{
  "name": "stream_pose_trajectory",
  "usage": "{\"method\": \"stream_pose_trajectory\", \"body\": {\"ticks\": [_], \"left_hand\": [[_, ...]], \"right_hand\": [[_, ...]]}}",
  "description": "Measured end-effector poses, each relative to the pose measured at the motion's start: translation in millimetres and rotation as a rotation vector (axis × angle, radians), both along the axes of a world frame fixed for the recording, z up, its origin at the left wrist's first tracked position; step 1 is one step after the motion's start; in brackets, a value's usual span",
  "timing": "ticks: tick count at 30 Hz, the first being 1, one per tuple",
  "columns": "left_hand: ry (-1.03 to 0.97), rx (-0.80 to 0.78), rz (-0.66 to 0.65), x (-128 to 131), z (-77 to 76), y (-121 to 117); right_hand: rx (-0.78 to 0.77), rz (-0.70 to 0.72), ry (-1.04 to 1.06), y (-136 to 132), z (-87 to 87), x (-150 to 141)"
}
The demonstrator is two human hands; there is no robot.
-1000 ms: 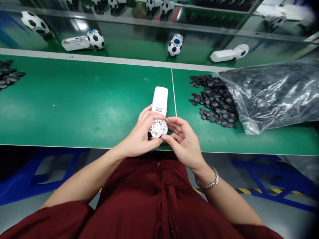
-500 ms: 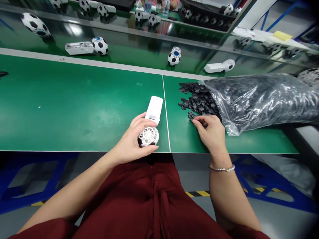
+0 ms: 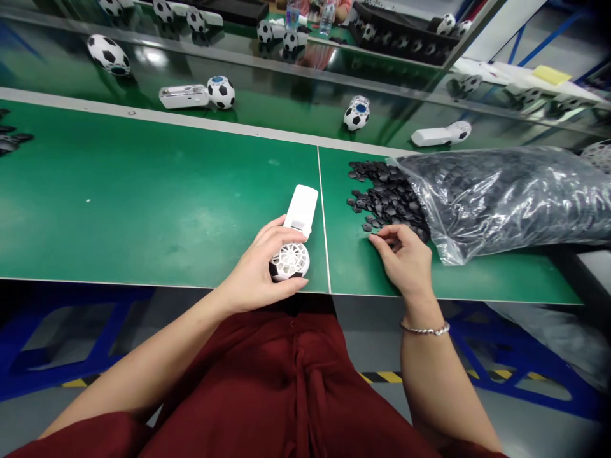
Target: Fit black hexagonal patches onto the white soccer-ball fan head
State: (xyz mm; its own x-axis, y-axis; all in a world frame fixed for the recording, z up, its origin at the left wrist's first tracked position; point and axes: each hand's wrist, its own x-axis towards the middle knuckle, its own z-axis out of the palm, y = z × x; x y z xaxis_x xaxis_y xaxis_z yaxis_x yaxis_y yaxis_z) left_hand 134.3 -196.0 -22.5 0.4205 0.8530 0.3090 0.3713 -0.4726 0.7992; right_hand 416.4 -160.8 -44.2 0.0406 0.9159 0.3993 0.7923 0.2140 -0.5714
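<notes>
My left hand (image 3: 260, 270) curls around a white handheld fan (image 3: 301, 210) with a soccer-ball patterned head. Its flat handle points away from me on the green table, and its round openwork grille faces up between my thumb and fingers. At the near edge of a heap of small black pentagonal pieces (image 3: 389, 194), my right hand (image 3: 405, 257) is closed in a pinch. A dark sliver, seemingly one black piece, shows at its fingertips; the fingers hide most of it.
A clear plastic bag (image 3: 506, 197) full of black pieces lies at the right, its mouth toward the heap. Beyond the table's pale rail (image 3: 191, 124) runs a belt carrying several soccer-ball fans (image 3: 221, 93). More black pieces (image 3: 12, 140) lie at the far left.
My right fingertips have drawn slightly back from the black pieces, still pinched. Fans on the belt have shifted right. My left hand keeps its hold on the fan.
</notes>
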Motion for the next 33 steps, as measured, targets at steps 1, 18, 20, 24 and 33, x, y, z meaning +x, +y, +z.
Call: {"method": "stream_pose_trajectory", "body": {"ticks": [1,18,20,24,33], "left_hand": [[-0.004,-0.002,0.001,0,0.0,0],[-0.066,-0.062,0.061,0,3.5,-1],[-0.055,-0.080,0.070,-1,3.7,0],[-0.107,-0.145,-0.058,-7,4.0,0],[-0.080,-0.068,-0.031,-4,2.7,0]], "right_hand": [[-0.015,0.011,0.047,-2,1.3,-3],[-0.454,0.508,0.663,-45,28.5,-82],[-0.461,0.518,0.629,-44,28.8,-83],[-0.476,0.524,0.561,-45,30.2,-81],[-0.350,0.491,0.495,-50,32.6,-82]]}}
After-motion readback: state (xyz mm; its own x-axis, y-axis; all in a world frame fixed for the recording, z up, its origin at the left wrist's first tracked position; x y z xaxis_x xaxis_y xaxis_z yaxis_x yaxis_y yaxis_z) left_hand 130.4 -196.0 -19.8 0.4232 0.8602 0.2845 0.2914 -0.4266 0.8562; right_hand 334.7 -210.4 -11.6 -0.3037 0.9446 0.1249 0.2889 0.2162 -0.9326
